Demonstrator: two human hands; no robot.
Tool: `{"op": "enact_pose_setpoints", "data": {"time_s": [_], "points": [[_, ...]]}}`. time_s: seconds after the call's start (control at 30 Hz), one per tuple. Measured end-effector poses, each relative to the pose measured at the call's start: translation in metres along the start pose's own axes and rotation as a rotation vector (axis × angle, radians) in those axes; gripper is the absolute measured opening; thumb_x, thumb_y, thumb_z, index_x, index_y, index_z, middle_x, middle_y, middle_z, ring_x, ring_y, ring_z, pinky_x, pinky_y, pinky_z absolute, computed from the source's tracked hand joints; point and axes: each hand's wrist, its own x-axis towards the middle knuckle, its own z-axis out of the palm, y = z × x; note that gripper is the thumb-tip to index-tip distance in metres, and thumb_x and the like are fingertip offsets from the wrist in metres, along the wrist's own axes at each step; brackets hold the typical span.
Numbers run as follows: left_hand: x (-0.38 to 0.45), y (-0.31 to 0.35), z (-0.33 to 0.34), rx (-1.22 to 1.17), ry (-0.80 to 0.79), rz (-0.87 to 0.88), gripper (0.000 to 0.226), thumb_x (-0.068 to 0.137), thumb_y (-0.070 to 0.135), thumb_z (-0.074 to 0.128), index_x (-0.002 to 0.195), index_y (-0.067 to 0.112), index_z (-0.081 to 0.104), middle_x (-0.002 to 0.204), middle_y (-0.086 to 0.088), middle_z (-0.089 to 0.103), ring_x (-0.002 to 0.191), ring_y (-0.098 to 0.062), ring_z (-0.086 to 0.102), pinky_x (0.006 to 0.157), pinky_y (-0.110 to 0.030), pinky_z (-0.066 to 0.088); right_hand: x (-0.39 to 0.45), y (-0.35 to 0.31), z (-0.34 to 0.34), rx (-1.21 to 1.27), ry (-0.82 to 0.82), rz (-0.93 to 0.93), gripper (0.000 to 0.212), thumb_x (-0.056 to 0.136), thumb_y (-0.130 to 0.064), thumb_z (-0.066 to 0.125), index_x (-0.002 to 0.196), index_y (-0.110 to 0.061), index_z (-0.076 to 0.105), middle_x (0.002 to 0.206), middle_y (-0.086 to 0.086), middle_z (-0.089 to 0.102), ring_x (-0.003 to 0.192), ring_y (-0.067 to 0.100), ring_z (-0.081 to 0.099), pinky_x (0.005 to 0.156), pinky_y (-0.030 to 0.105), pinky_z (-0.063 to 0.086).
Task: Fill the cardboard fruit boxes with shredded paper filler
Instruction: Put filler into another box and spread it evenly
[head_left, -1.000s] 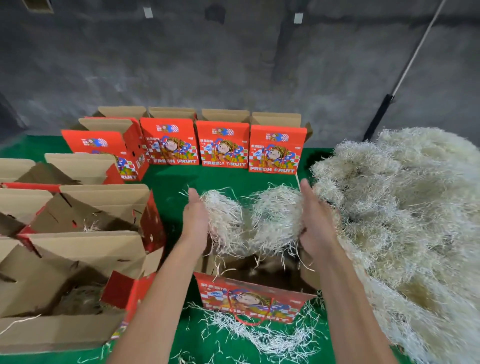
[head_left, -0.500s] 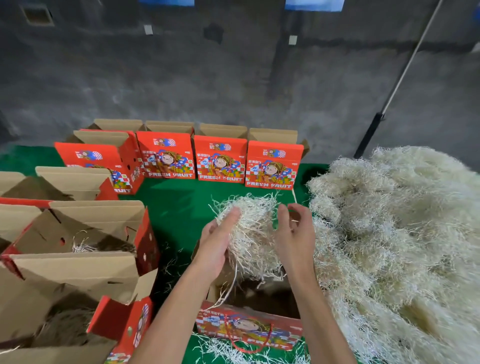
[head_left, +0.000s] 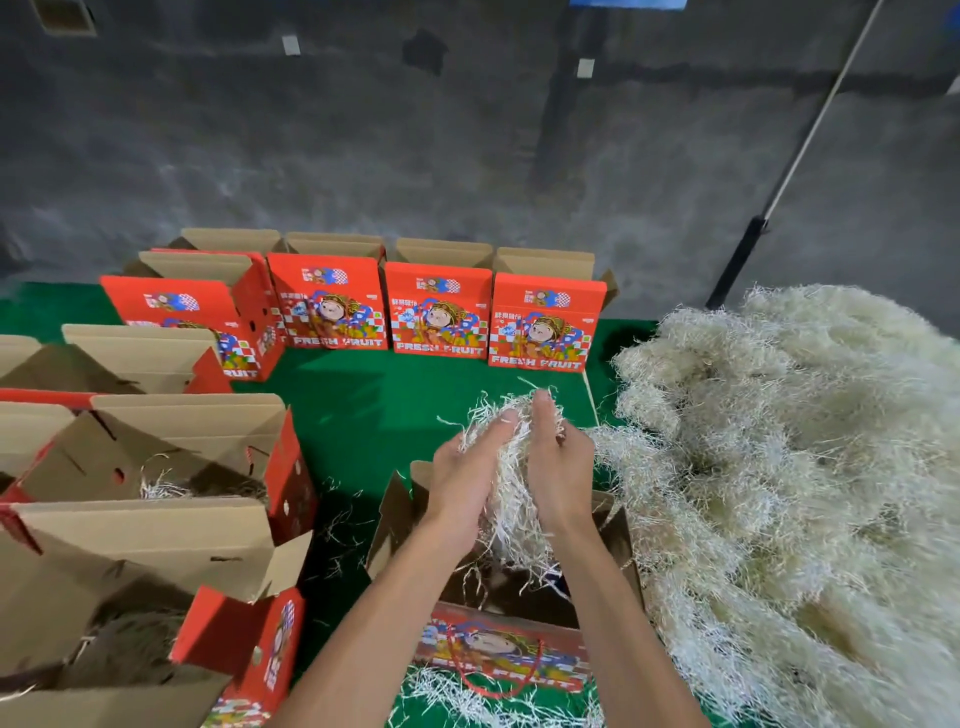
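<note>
- Right now the left hand (head_left: 467, 480) and the right hand (head_left: 558, 475) are pressing a wad of shredded paper (head_left: 511, 486) between their palms, fingers fairly straight and pointing away from the body, fingertips nearly meeting at the top of the wad.
- Strands are hanging down from the wad into the open box (head_left: 501, 605) directly beneath the hands; its brown flaps are standing up on both sides, and its red printed front with a red cord handle is facing the camera.
- Both forearms are crossing over the near part of that box, hiding much of its inside, so how full it is cannot be told.
- Just to the right, a big heap of pale shredded paper (head_left: 789, 483) is lying on the green table (head_left: 374, 405), touching the right flap of the box.
- Loose strands (head_left: 457, 699) are lying scattered on the green surface in front of the box and to its left.
- At the far edge, a row of red boxes (head_left: 439, 312) reading "FRESH FRUIT" is standing upright side by side with flaps open.
- On the left, several more open boxes (head_left: 156, 457) are sitting close together; a little paper is showing inside one, and the nearest one is holding a darker mass in shadow.
- Behind everything a grey concrete wall (head_left: 467, 145) is rising, with a thin pole (head_left: 800, 140) leaning against it at the right.
</note>
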Motion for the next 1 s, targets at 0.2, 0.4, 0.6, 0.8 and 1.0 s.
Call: {"op": "enact_pose_setpoints", "data": {"time_s": [0.2, 0.4, 0.6, 0.8, 1.0], "points": [[0.018, 0.017, -0.016, -0.229, -0.118, -0.071, 0.096, 0.047, 0.062, 0.091, 0.131, 0.024, 0.062, 0.130, -0.008, 0.065, 0.114, -0.032, 0.065, 0.102, -0.052, 0.048, 0.012, -0.003, -0.010, 0.010, -0.071, 0.163, 0.054, 0.094, -0.061, 0.055, 0.056, -0.027, 0.037, 0.045, -0.012, 0.030, 0.041, 0.011, 0.023, 0.040, 0.022, 0.023], [0.036, 0.021, -0.034, -0.233, -0.081, -0.034, 0.115, 0.033, 0.068, 0.093, 0.135, 0.025, 0.061, 0.140, -0.005, 0.060, 0.129, -0.032, 0.055, 0.110, -0.059, 0.038, 0.023, -0.011, -0.021, 0.019, -0.101, 0.220, 0.059, 0.094, -0.052, 0.063, 0.053, -0.025, 0.030, 0.044, -0.009, 0.023, 0.037, 0.012, 0.015, 0.037, 0.019, 0.016], [0.059, 0.033, -0.095, -0.301, 0.068, -0.035, 0.058, 0.078, 0.042, 0.082, 0.130, 0.026, 0.063, 0.130, -0.010, 0.066, 0.110, -0.036, 0.068, 0.093, -0.056, 0.054, 0.031, -0.018, -0.061, 0.044, -0.017, 0.295, 0.048, 0.094, -0.050, 0.063, 0.069, -0.009, 0.055, 0.047, -0.002, 0.048, 0.039, 0.018, 0.044, 0.080, 0.042, 0.057], [0.057, 0.021, -0.102, -0.130, 0.097, -0.015, 0.086, 0.075, 0.066, 0.071, 0.147, 0.026, 0.045, 0.152, -0.003, 0.046, 0.141, -0.029, 0.042, 0.116, -0.056, 0.030, 0.031, -0.026, -0.073, 0.066, 0.033, 0.284, 0.054, 0.091, -0.055, 0.062, 0.070, -0.005, 0.055, 0.081, 0.023, 0.069, 0.055, 0.022, 0.048, 0.106, 0.063, 0.034], [0.044, 0.014, -0.068, -0.031, 0.056, -0.047, 0.085, 0.088, 0.076, 0.048, 0.155, 0.027, 0.031, 0.148, -0.004, 0.050, 0.126, -0.019, 0.053, 0.113, -0.042, 0.032, 0.024, -0.030, -0.059, 0.197, -0.046, 0.308, 0.051, 0.093, -0.073, 0.043, 0.108, -0.031, 0.068, 0.104, 0.011, 0.074, 0.072, 0.022, 0.071, 0.076, 0.041, 0.056]]}}
